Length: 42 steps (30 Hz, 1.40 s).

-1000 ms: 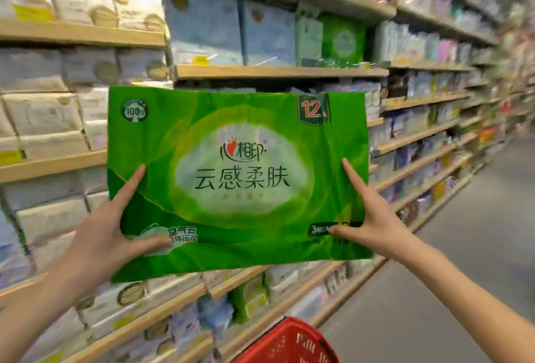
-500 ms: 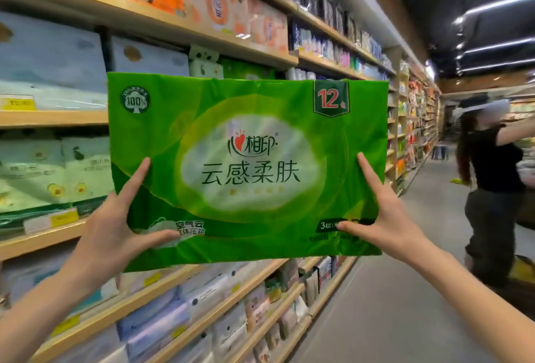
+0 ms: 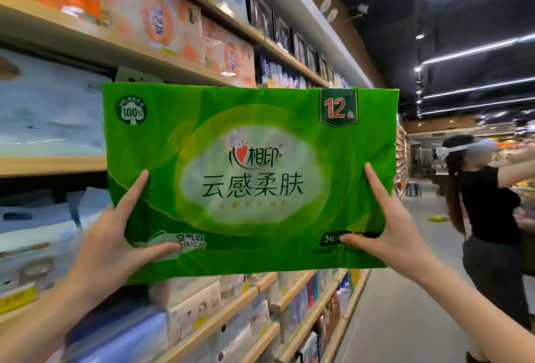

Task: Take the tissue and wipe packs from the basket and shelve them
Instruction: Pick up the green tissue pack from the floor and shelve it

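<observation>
Green tissue pack (image 3: 252,183) is up in mid-air in front of the shelf (image 3: 52,165), not yet on it. Left hand (image 3: 115,244) and right hand (image 3: 390,235) each pinch a lower corner. Risk: slick soft film could slip or sag, and the bays look full, so it may jam.

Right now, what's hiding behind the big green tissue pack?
Behind the green tissue pack stand store shelves with more packs: pale blue packs to its left, orange packs above. The stretch of shelf straight behind it is covered, so I cannot tell what sits there.
</observation>
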Each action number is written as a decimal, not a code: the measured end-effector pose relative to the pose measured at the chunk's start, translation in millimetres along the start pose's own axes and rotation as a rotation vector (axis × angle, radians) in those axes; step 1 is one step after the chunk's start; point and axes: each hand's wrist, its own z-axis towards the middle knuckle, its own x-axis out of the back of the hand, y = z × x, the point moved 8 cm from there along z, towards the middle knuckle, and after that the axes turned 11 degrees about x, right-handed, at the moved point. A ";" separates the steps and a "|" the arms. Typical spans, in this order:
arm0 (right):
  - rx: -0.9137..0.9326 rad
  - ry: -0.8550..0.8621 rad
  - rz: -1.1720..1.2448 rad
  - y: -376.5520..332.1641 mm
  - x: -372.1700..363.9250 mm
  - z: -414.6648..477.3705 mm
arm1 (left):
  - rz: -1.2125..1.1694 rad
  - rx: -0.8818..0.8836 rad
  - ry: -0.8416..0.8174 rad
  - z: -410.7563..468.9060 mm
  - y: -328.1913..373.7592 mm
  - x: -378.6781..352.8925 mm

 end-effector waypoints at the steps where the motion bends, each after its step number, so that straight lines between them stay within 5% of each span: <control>1: 0.009 0.019 -0.004 14.0 -4.5 12.6 | -0.009 -0.008 0.002 16.9 -2.5 -14.6; 14: 0.025 0.098 0.024 185.6 -44.5 103.8 | -0.017 -0.080 0.039 134.9 2.9 -176.1; 24: 0.206 0.120 0.157 333.3 -73.9 193.8 | 0.130 -0.021 0.205 193.3 39.0 -278.2; 42: 0.411 0.176 0.547 402.8 -228.1 341.9 | 0.520 -0.042 0.455 277.9 13.0 -290.6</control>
